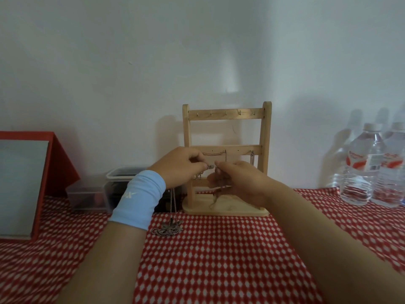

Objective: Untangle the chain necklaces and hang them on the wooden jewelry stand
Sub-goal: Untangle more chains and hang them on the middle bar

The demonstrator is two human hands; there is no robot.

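Note:
A wooden jewelry stand (226,114) with hooks on its top bar stands against the wall. Chains (213,153) drape from its middle bar, one more at the right (252,157). My left hand (180,166) and my right hand (238,181) meet in front of the stand, both pinching a silver chain (210,166) between their fingertips. From my left hand a chain (173,200) hangs down to a leaf-shaped pendant (172,224) lying on the cloth with a small heap of chain (164,231). Strands under my right hand are blurred.
A red-and-white patterned cloth (219,260) covers the table. Clear plastic boxes (118,183) sit left of the stand, a red box with a grey panel (28,183) at far left. Water bottles (368,167) stand at the right against the wall.

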